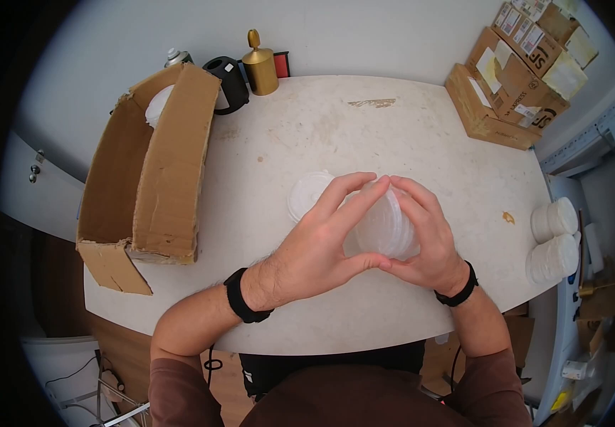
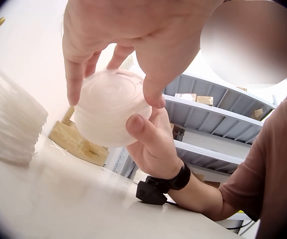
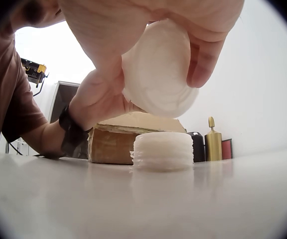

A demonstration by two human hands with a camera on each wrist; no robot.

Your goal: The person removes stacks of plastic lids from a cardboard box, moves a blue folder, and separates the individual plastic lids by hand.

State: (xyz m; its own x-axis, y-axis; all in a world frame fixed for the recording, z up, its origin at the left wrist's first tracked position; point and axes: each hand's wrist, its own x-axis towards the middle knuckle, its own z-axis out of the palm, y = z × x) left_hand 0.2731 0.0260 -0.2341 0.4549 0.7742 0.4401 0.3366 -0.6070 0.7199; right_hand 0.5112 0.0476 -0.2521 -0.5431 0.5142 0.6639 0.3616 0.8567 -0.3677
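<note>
Both hands hold a short stack of round, translucent white plastic lids above the table. The left hand grips its left side and the right hand its right side, fingertips meeting at the far edge and thumbs at the near edge. In the left wrist view the held stack is tilted, with fingers and thumbs round its rim. Behind the left hand, partly hidden by it, another stack of similar lids stands on the table; the right wrist view shows this stack upright.
A long open cardboard box stands at the left, a white item inside. Behind it are a black container and a gold canister. Cardboard parcels sit back right; two white stacks stand at the right edge, by shelving.
</note>
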